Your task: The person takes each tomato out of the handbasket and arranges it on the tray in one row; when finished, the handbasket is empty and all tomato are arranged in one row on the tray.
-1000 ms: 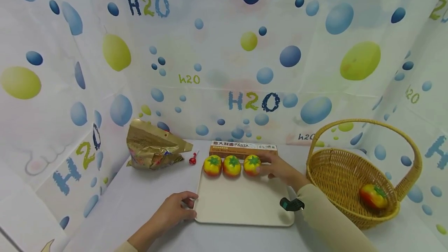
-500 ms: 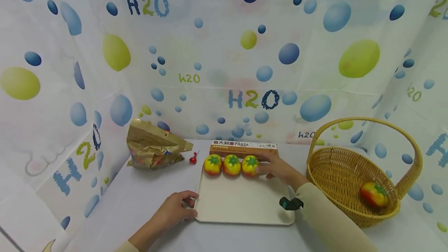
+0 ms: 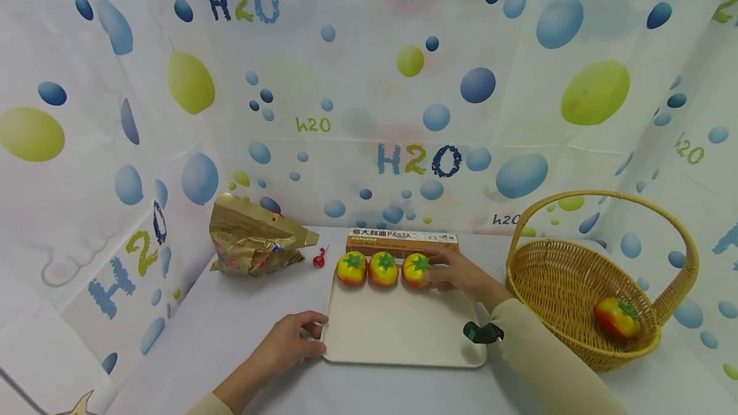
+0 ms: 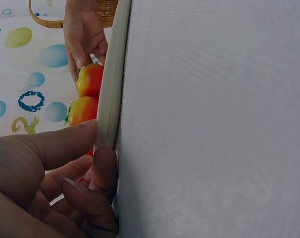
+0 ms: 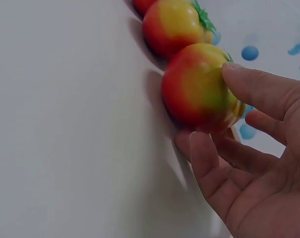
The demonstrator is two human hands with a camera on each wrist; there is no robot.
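Three yellow-and-red tomatoes with green star-shaped tops line the far edge of a cream tray [image 3: 403,332]. At the right end of that row, my right hand [image 3: 462,275] holds the nearest tomato [image 5: 194,91], its thumb on the upper side and fingers round the near side. The middle tomato [image 3: 383,269] and the left tomato [image 3: 352,269] stand beside it. My left hand [image 3: 291,343] grips the tray's left rim near the front corner; in the left wrist view its thumb lies on the rim [image 4: 110,99] and the fingers curl against the outer side.
A wicker basket [image 3: 553,300] with a tall handle stands at the right, holding another tomato [image 3: 617,317]. Behind the tray lies a pasta box [image 3: 369,246]. To the left are a crumpled gold bag [image 3: 254,239] and a red lollipop [image 3: 319,259].
The right-end tomato shifted left against the middle one, then back right with my right hand, leaving a small gap. My left hand stayed on the tray rim.
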